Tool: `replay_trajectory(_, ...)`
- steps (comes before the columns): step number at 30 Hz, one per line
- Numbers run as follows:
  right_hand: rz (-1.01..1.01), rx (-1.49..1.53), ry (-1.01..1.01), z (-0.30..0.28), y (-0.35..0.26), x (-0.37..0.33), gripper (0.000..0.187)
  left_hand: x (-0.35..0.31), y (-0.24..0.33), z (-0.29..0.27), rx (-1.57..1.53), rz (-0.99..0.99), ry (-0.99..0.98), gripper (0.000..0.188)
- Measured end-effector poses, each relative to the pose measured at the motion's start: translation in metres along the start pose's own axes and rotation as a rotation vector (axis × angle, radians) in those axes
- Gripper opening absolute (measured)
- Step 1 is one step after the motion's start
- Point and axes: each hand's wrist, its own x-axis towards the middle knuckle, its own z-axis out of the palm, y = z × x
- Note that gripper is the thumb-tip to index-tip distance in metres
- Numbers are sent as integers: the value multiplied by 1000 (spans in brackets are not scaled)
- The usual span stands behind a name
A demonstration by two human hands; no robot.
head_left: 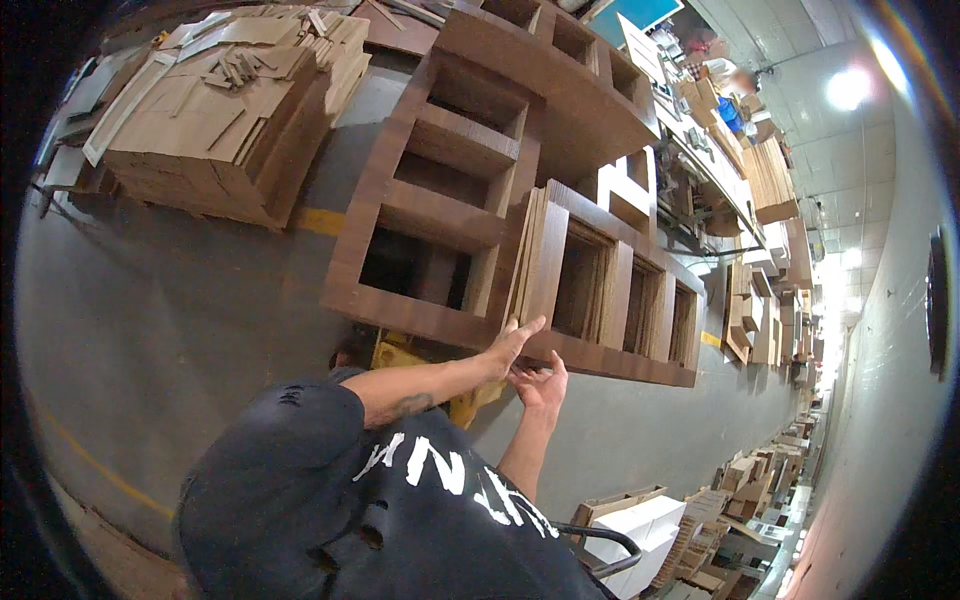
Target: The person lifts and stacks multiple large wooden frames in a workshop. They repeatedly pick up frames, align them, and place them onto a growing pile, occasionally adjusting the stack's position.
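Observation:
In front of me is a stack of brown wooden frames (620, 262) with rectangular openings, their layered edges showing. My left hand (512, 346) lies with outstretched fingers against the near corner of this stack. Just below it, my right hand (541, 383) is turned palm up by the bottom edge, thumb apart from the fingers; whether it bears any weight cannot be told. Left of the stack sits another dark brown frame (345, 275) with several openings.
A tall pile of cardboard-coloured sheets (190, 165) stands at the far left, loose offcuts on top. Yellow equipment (398, 355) shows under the frames. Workbenches with boards (745, 160) and a person (730, 85) are at the far right. White panels (640, 535) lie at the lower right.

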Motion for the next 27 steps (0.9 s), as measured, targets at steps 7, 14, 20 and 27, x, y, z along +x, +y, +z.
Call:
replay_trajectory(7, -95, -95, 117, -18, -1, -6, 58, -10, -14, -8, 20, -12, -109, 121)
replay_trajectory(14, -285, 14, 148, -33, 14, 13, 67, -9, -17, -15, 272, 34, 71, 92)
replay_trajectory(20, -288, -31, 52, -25, 14, -4, 64, -20, 7, -11, 448, -94, 162, 95)
replay_trajectory(27, -218, -8, 32, -20, 51, -32, 55, -38, 56, -11, 719, -125, 242, 99)
